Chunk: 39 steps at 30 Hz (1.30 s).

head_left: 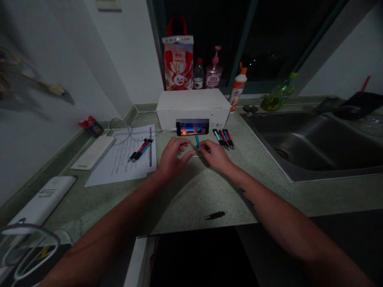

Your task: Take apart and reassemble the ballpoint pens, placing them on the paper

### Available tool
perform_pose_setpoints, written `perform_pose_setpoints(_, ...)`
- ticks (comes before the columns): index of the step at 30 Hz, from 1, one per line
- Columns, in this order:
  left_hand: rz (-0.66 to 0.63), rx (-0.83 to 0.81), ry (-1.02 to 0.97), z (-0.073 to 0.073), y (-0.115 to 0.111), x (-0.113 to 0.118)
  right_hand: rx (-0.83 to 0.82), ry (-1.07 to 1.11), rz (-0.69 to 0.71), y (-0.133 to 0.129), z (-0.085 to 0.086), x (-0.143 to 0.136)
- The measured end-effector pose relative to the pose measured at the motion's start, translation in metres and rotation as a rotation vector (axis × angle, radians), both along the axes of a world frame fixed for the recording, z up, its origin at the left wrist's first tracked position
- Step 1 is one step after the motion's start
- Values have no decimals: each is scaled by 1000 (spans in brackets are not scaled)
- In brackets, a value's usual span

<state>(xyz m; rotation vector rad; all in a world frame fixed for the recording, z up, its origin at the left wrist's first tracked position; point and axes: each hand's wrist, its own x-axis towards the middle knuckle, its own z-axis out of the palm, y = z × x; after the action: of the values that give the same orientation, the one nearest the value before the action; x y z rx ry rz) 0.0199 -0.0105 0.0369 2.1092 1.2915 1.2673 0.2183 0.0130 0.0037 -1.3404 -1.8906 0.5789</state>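
Note:
My right hand (214,153) pinches a blue pen barrel (197,140) between thumb and fingertips; the barrel stands tilted in front of the phone. Just beside it, my left hand (175,155) has its thumb and bent fingers apart, with nothing visible between them. A smartphone (193,128) with a lit screen leans against a white box (194,105). Right of the phone lies a row of several pens (223,138) in white, red and blue with black parts. More pens (141,150) rest on the printed paper (119,159) to the left. A black pen part (214,215) lies near the counter's front edge.
A steel sink (320,143) is set into the counter (185,199) on the right. Behind the box stand a red bag (178,63), a water bottle (198,75), a pink pump bottle (213,71) and an orange-capped bottle (238,87). A white power strip (44,201) and cables lie left.

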Motion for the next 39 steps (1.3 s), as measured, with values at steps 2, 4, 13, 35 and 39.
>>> perform_pose_setpoints(2,-222,-83,150,10,-19,7,-4,104,-83,7,-4,3)
perform_pose_setpoints(4,-538,-227,344,18,-39,15,7,203,-140,14,-7,6)
perform_pose_setpoints(13,-909,-151,818,13,-81,43,15,271,-147,20,-12,10)
perform_pose_setpoints(35,-389,-195,656,-15,-21,17,98,-428,-62,8,3,24)
perform_pose_setpoints(39,-169,-195,557,-21,-8,12,88,-496,-61,4,10,24)
